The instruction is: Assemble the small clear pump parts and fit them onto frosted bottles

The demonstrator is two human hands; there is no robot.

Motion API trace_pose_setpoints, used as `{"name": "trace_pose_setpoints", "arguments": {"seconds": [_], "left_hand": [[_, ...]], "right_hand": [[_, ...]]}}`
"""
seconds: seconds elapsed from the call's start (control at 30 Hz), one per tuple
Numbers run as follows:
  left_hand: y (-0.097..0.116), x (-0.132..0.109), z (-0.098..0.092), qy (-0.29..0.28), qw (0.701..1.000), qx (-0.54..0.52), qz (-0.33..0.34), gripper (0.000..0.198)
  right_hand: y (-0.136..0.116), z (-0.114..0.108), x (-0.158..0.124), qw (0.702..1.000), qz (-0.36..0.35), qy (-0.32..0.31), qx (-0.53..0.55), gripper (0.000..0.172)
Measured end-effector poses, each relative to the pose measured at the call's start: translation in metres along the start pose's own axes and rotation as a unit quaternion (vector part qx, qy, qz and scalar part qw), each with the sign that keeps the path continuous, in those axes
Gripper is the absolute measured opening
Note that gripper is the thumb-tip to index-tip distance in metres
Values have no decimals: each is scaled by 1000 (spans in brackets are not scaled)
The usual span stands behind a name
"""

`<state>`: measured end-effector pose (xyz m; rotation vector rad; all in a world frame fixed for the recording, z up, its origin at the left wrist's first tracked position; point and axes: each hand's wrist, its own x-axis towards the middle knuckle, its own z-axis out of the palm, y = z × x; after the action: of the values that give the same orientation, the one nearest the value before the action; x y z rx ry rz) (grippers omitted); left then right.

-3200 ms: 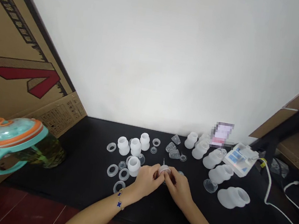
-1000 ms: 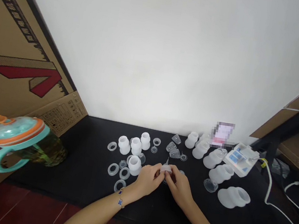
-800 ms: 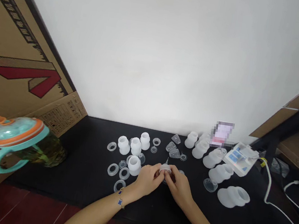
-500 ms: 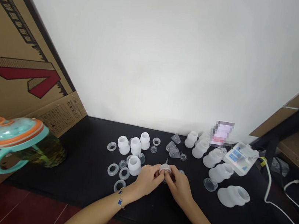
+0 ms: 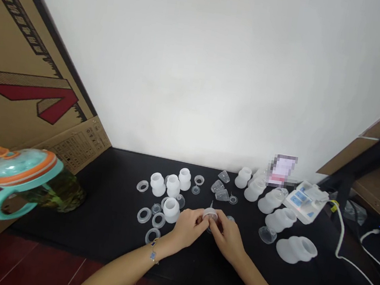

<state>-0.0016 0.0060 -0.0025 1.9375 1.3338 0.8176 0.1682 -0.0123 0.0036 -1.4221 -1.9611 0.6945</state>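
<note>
My left hand (image 5: 188, 227) and my right hand (image 5: 227, 235) meet over the black table (image 5: 111, 225), both pinched round one small translucent white plastic part (image 5: 209, 214) held between the fingertips. A thin spike rises from that part. Just left of my left hand stands a white silicone cup (image 5: 170, 208), with several clear rings (image 5: 144, 215) lying flat around it. More white cups (image 5: 172, 185) stand behind. Small clear cones (image 5: 220, 189) lie beyond my hands.
Larger white silicone pieces (image 5: 297, 249) lie in a row at the right, by a white device (image 5: 305, 202) with a white cable (image 5: 340, 251). A teal and orange lidded jug (image 5: 27, 181) sits at the left before a cardboard box (image 5: 17, 85). A white wall stands behind.
Both hands stay together on the small part, with only slight finger shifts. Nothing on the table has moved.
</note>
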Motion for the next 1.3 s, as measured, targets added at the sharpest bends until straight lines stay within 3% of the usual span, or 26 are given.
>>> {"name": "trace_pose_setpoints", "arguments": {"seconds": [0.4, 1.3], "left_hand": [[1, 1, 0, 15, 997, 71, 19, 35], [-4, 1, 1, 25, 999, 31, 29, 39]], "right_hand": [[4, 2, 0, 1000, 8, -7, -12, 27], [8, 6, 1, 999, 7, 8, -35, 26]]}}
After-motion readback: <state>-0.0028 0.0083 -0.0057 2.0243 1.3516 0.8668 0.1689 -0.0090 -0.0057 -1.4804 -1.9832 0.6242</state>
